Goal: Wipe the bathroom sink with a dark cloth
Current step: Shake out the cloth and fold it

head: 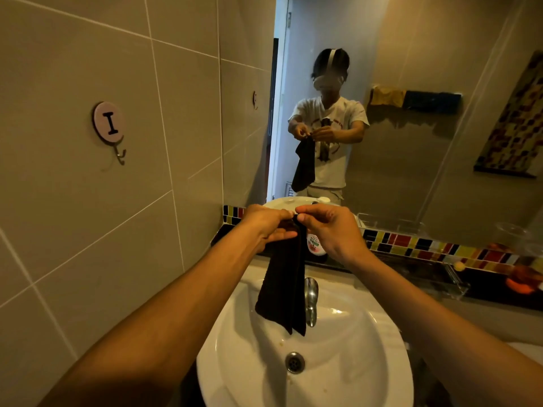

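Dark cloth (283, 289) hangs above the white sink (241, 362), held up at its top edge, lower end free over the basin just left of the chrome tap (311, 301). I see the left hand (269, 224) and right hand (329, 230) side by side, fingertips pinched closed on the cloth's upper corner. Drain (294, 362) sits uncovered below; small brown specks lie on the basin near it. Wall hook (111, 127) marked "I" on tiles at left.
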Action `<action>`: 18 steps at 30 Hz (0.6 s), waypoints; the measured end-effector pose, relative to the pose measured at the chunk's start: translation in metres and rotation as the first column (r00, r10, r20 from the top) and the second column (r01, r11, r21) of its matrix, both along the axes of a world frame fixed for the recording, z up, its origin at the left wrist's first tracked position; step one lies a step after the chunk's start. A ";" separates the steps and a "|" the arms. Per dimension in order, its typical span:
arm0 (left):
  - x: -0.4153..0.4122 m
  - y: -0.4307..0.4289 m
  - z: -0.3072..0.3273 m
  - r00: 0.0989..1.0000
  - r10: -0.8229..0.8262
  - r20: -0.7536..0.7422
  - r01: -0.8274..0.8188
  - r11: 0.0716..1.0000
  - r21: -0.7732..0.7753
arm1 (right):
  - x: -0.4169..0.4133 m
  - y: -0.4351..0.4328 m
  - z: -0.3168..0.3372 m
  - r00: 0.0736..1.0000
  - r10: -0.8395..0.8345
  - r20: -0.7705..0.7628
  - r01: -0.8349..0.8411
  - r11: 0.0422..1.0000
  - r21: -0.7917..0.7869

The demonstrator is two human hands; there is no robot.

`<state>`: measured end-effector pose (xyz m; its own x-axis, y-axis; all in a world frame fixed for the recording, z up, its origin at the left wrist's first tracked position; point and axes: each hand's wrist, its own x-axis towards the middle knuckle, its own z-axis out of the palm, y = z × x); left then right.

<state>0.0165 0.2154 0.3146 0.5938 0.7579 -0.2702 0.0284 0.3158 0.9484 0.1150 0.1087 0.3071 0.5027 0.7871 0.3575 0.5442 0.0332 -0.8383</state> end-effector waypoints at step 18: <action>-0.001 0.010 -0.026 0.971 -0.222 -0.087 0.239 0.904 0.355 | 0.034 -0.005 -0.013 0.998 0.048 0.027 -0.049 0.999 0.014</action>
<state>0.0152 0.2252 0.2885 0.7577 0.6518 -0.0340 0.1029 -0.0679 0.9924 0.1493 0.1035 0.2937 0.4544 0.8048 0.3818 0.5634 0.0723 -0.8230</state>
